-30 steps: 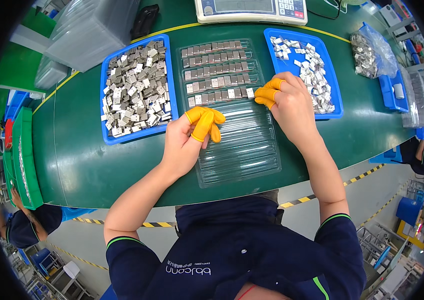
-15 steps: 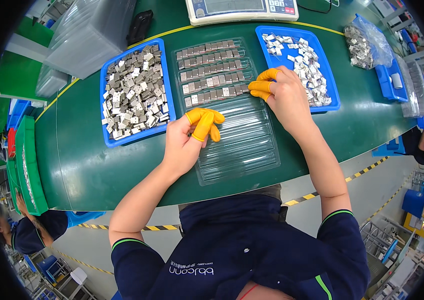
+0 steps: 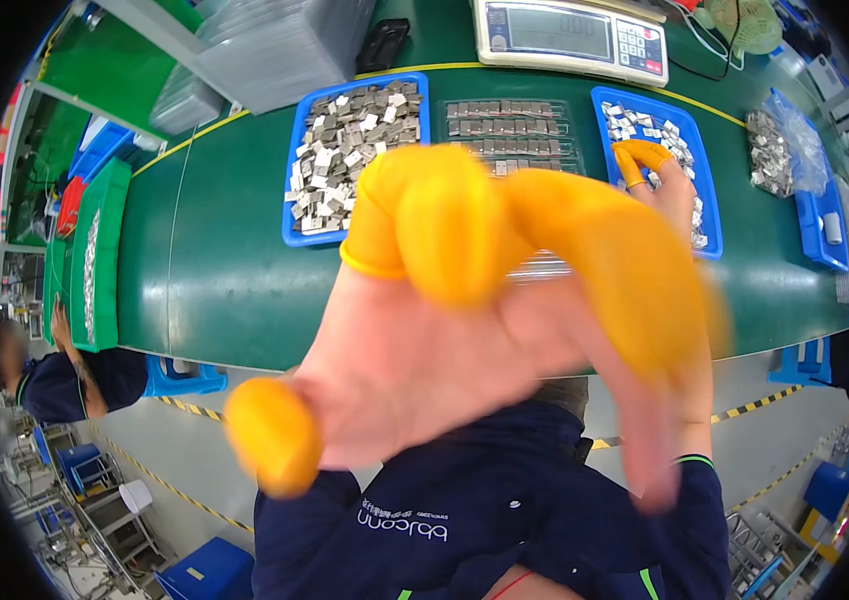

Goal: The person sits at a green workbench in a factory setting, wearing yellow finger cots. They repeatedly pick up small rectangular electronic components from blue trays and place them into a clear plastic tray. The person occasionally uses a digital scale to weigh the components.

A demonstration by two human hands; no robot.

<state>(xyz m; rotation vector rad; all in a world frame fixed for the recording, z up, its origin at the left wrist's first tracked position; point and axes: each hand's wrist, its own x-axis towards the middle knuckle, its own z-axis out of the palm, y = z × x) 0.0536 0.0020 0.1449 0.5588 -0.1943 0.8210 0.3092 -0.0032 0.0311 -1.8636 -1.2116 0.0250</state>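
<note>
My left hand (image 3: 445, 350) is raised close to the camera, blurred, palm toward me. Yellow finger cots cover its thumb and several fingers; the thumb stands wide of the bent fingers, and nothing shows in the hand. Over the right blue tray (image 3: 706, 180) my right hand (image 3: 667, 188) reaches among small silver metal pieces (image 3: 680, 150), its yellow-covered fingers apart. Between the two trays lies a clear ridged plastic tray (image 3: 543, 265) with rows of small grey metal blocks (image 3: 505, 128); my left hand hides its lower part. The left blue tray (image 3: 291, 225) is heaped with similar blocks (image 3: 360, 135).
A digital scale (image 3: 570, 40) stands at the back. Stacked clear trays (image 3: 275, 50) and a black object (image 3: 383, 45) are at back left. A green bin (image 3: 110, 250) sits far left, and bagged metal parts (image 3: 771, 150) far right. Co-workers are at both sides.
My left hand has risen from the clear tray to right before the camera. My right hand has left the lowest filled row and moved into the right blue tray. The view has shifted.
</note>
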